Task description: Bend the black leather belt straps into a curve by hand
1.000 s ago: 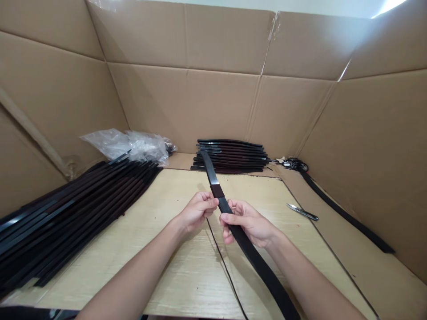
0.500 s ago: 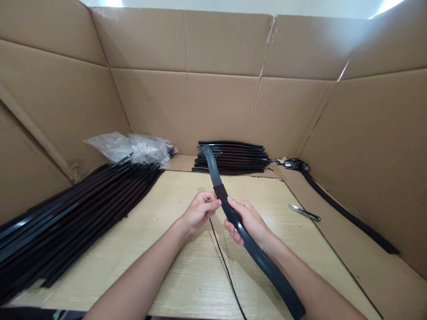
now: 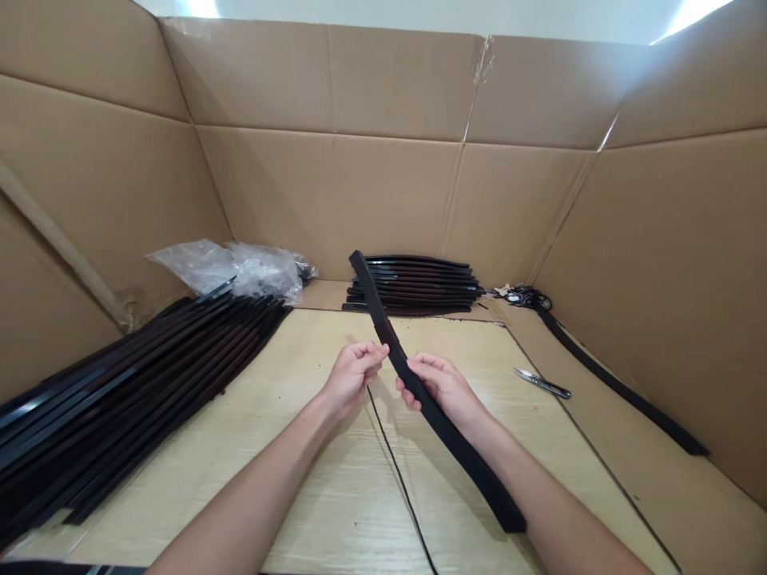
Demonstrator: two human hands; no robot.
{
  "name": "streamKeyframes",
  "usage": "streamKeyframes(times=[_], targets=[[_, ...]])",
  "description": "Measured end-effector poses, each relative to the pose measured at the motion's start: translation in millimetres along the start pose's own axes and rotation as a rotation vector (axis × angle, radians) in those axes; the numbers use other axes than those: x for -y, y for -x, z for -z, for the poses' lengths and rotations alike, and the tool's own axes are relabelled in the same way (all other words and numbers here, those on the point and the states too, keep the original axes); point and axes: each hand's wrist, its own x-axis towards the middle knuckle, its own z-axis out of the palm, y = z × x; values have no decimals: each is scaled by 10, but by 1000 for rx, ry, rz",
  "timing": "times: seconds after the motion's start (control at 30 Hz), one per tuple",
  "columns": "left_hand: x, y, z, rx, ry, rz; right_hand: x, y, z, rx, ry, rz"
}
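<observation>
A long black curved strip (image 3: pixel 447 427) slants across the middle, its far end raised in front of the stacked strips. My right hand (image 3: pixel 440 379) is closed around it near the middle. A dark cord wrapping (image 3: pixel 387 331) bands the strip just beyond my fingers. My left hand (image 3: pixel 358 371) is closed in a pinch beside this wrapping, on a thin dark cord (image 3: pixel 395 463) whose free length hangs below toward the near table edge. The fingertips hide the cord where it meets the strip.
Many similar strips lie piled on the left (image 3: pixel 161 375), with clear plastic bags (image 3: pixel 240 267) behind. Another stack (image 3: pixel 419 283) sits at the back. Small thread snips (image 3: pixel 542 383) and a single strip (image 3: pixel 623 383) lie on the right. Cardboard walls (image 3: pixel 335 192) enclose the table (image 3: pixel 288 479).
The held strip has turned about its length, so a matte face shows instead of the shiny one. Its near end has shifted left and up. Both hands keep their grip.
</observation>
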Motion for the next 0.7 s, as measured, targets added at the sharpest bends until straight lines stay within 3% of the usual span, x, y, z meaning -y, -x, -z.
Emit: streamKeyframes(times=[0.47,0.7], targets=[[-19,38,11,75,-26,11,-43,94,-21,118,58,-70],[-13,42,-12,23,28,9,-22,93,-43,76,1,-21]])
